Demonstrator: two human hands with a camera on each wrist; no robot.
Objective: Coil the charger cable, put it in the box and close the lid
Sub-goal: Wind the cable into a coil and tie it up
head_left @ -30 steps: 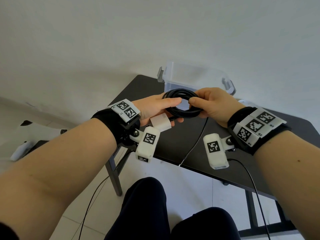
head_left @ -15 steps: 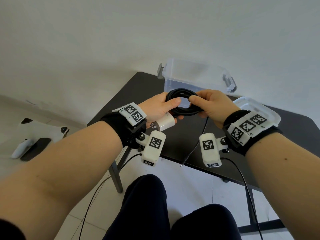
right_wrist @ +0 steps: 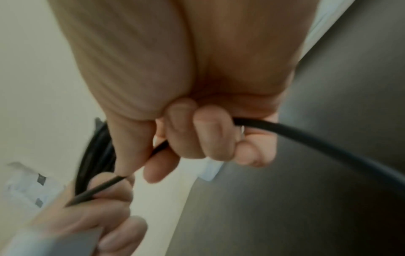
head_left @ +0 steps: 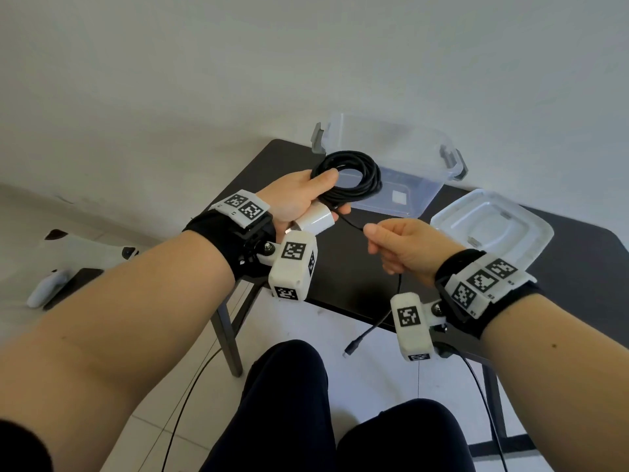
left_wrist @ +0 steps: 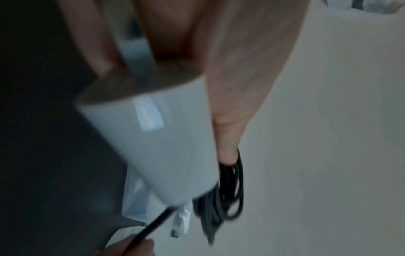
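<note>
Left hand (head_left: 299, 199) curled round black coiled cable (head_left: 354, 180) plus white charger brick (head_left: 315, 221) – held above bench (head_left: 357, 267), just in front of open clear box (head_left: 401, 172). Right hand (head_left: 405, 248) fisted on loose cable tail (plug end dangling off bench edge). Lid (head_left: 490, 226) lying flat on bench, right of box.

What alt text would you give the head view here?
A person's left hand holds a coiled black cable and its white charger plug, while the right hand grips the loose tail. Behind them, an open clear box and its lid sit on a black table.
</note>
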